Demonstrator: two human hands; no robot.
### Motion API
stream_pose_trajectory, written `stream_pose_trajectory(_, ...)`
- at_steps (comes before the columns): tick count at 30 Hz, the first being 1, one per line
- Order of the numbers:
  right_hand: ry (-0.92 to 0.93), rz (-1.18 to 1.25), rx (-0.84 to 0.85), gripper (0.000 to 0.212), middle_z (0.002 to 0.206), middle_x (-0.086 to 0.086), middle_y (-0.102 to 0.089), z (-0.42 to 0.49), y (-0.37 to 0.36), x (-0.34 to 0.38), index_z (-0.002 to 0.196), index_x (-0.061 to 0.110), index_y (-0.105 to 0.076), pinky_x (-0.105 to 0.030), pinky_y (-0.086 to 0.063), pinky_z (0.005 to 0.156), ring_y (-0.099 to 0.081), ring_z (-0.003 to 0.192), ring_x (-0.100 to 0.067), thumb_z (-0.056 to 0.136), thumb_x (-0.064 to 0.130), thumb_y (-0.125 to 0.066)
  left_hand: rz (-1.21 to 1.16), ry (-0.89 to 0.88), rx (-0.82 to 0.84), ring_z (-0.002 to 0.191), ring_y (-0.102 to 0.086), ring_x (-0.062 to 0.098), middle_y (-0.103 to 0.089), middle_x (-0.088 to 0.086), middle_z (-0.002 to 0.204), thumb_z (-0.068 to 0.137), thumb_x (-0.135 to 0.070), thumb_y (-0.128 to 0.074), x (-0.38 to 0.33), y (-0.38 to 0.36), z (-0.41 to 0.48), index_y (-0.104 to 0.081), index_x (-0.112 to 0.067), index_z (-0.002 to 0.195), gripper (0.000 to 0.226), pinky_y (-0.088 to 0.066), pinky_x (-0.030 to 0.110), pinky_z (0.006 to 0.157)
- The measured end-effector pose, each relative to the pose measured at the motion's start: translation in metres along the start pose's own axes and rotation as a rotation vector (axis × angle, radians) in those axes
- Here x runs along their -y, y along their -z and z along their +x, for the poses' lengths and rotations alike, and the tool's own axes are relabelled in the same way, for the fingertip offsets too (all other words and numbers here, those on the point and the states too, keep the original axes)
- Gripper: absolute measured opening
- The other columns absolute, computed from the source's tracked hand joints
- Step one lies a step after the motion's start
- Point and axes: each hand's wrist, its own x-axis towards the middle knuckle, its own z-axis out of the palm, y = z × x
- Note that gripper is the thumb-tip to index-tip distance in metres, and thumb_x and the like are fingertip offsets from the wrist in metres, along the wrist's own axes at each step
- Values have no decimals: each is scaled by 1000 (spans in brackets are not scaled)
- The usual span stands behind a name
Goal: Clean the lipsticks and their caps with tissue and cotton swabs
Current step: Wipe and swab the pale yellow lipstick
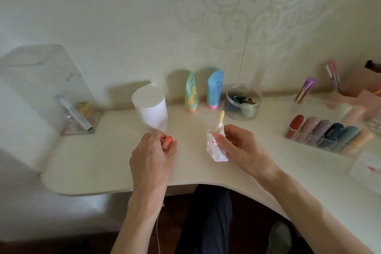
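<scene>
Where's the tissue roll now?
In the head view, the tissue roll stands on the desk left of centre, just beyond the left hand, left of the green tube.

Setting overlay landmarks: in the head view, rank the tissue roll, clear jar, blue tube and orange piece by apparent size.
1. tissue roll, narrowly; it stands nearer, so unsure against the next
2. clear jar
3. blue tube
4. orange piece, partly hidden in the left hand
</scene>
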Motion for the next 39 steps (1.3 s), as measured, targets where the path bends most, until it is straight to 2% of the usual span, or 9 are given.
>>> stream_pose_trajectory(7,15,-12,-40,35,64,10,-53,-1,11,0,86,-6,-59,-17,-39,55,-47,59,-7,103,23,-65,-425,-51,112,79,-67,0,-73,-19,86,90,-35,-78,-17,-7,-1,-73,-30,92,7,-50,19,70)
stream_pose_trajectory(10,63,-37,-107,56,66,3,-44,-10,32,1,82,-9,-50,-22,-34,55,-40,62,-12,99,41,-69,-617,-73,194,86,-72,-4,-76,-21,91,90,-27,-81,-43,-23,-6,-72,-27,98,12,-58,26,76)
stream_pose_trajectory(14,80,-151,-223,44,62,12,-46,-32,80,-1,77,-2,-56,-17,-33,54,-41,58,-4,99,33,-69,-715,-162,342,93,-72,-1,-75,-20,94,89,-23,-81,-90,-47,-18,-70,-28,96,15,-56,30,75)
stream_pose_trajectory(17,35,-245,-298,23,61,19,-57,-63,127,3,78,14,-64,-10,-38,57,-51,57,1,99,25,-67,-707,-223,437,84,-68,5,-73,-21,93,86,-25,-84,-126,-63,-27,-72,-31,92,15,-46,20,68)
stream_pose_trajectory(20,-17,-243,-343,22,61,17,-58,-93,166,3,83,8,-67,-9,-37,56,-50,55,0,100,21,-67,-706,-262,511,76,-67,4,-74,-20,88,83,-22,-86,-150,-77,-35,-73,-29,89,16,-41,12,66)
stream_pose_trajectory(25,-46,-208,-402,23,70,-4,-62,-119,185,-6,88,6,-69,-17,-41,57,-53,61,-10,98,27,-70,-607,-347,473,77,-67,7,-74,-18,86,82,-27,-86,-166,-94,-41,-72,-29,88,15,-49,21,74)
stream_pose_trajectory(29,-33,-243,-396,26,60,14,-53,-121,180,-10,76,19,-61,-13,-35,54,-44,55,-2,99,16,-70,-527,-422,358,78,-65,5,-72,-19,85,87,-33,-80,-165,-98,-41,-70,-29,95,14,-53,29,78)
stream_pose_trajectory(36,-16,-239,-372,14,74,-6,-66,-119,175,-11,90,9,-70,-22,-42,58,-55,64,-9,100,20,-70,-612,-456,143,80,-62,11,-67,-13,93,89,-31,-83,-160,-85,-50,-71,-24,107,23,-47,20,74)
stream_pose_trajectory(39,-17,-114,-352,18,69,5,-57,-121,172,-7,91,10,-70,-20,-37,58,-48,63,-10,101,24,-68,-848,-531,345,64,-64,13,-73,-8,83,94,-17,-77,-168,-68,-64,-76,-18,97,3,-49,24,61)
